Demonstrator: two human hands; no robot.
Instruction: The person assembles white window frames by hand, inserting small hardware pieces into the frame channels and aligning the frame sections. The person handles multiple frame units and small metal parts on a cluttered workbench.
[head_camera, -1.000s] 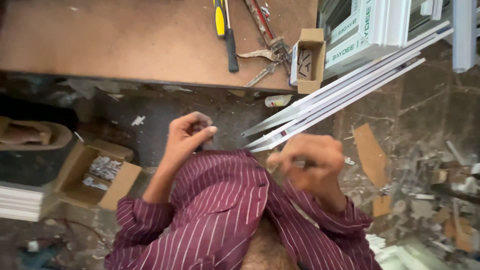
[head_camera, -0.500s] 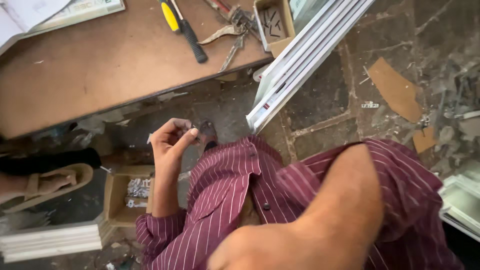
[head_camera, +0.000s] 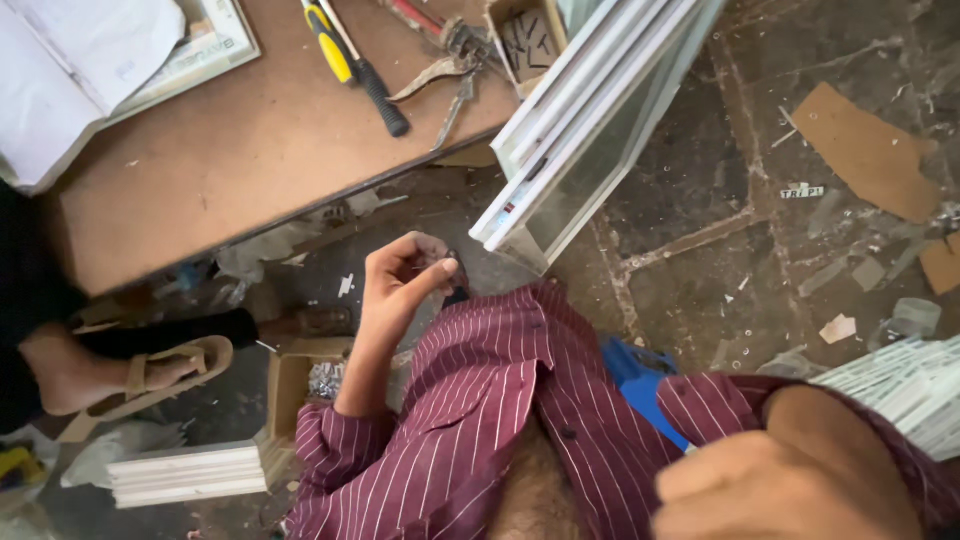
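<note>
While the left hand (head_camera: 400, 280) is raised in front of the chest, its fingers (head_camera: 432, 277) curl inward, thumb and forefinger pinched on a small dark piece (head_camera: 440, 262); what that piece is cannot be told. It sits at the fingertips, just below the lower end of the white frame (head_camera: 590, 120), near it but not touching. Frame runs diagonally from the tabletop (head_camera: 250, 150) edge down toward the floor (head_camera: 760, 200), with a glass pane along its right side. Right hand (head_camera: 790, 490) is very close to the camera at lower right, blurred, fingers folded into a loose fist; whether it holds anything cannot be told. Both arms wear a maroon striped shirt (head_camera: 480, 420).

On the tabletop: yellow-black screwdriver (head_camera: 352, 62), pliers (head_camera: 450, 70), small cardboard box (head_camera: 525, 40) of dark bits, papers (head_camera: 90, 60) at the left corner. On the floor: open box (head_camera: 300, 385) with metal parts beside the left forearm, stack of white profiles (head_camera: 190, 475), cardboard scraps (head_camera: 865, 150). Another person's sandalled foot (head_camera: 110, 375) rests at left.
</note>
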